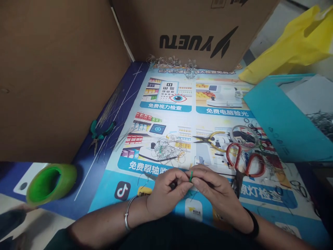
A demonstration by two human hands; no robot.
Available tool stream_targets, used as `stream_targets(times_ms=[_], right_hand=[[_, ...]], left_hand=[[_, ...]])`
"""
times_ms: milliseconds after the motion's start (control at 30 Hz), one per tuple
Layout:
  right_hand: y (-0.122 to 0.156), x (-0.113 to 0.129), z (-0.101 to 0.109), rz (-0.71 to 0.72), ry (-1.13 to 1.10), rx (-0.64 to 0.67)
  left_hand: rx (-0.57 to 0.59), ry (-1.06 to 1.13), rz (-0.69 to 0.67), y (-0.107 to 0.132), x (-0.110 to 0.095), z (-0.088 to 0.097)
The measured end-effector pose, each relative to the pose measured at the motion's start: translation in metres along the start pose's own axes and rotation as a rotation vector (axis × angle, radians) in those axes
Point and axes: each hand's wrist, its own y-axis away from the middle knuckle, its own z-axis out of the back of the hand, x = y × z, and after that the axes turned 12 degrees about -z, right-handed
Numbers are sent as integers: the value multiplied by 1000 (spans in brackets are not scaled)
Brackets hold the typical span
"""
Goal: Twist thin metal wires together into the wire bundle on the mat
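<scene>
My left hand and my right hand meet low in the middle of the view, fingertips pinched together. Between them shows a short, thin green strand, gripped from both sides; its exact kind is too small to make out. Something dark peeks out inside the curled fingers of my left hand. Just beyond the hands lies a loose tangle of thin wire. To the right, red-handled scissors lie with their blades partly behind my right hand. Yellow-handled pliers rest above them.
A roll of tape stands at left, near green-handled pliers and loose straight wires. Cardboard walls the back and left. Wire pieces sit at its foot. A blue box and yellow bag are at right.
</scene>
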Motion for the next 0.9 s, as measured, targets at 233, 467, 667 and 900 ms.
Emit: stream_targets(times_ms=[233,467,667,900], right_hand=[[-14,17,42,-16,220,-180],[-12,10,40,70,988,178],[-1,-6,10,210,1277,69],[-4,-9,9,262,1240,2]], left_hand=[[-34,-91,-88,-3,4,11],[-150,-69,-72,-7,8,17],[-86,-117,-40,-5,7,12],[7,-141,-79,-4,4,5]])
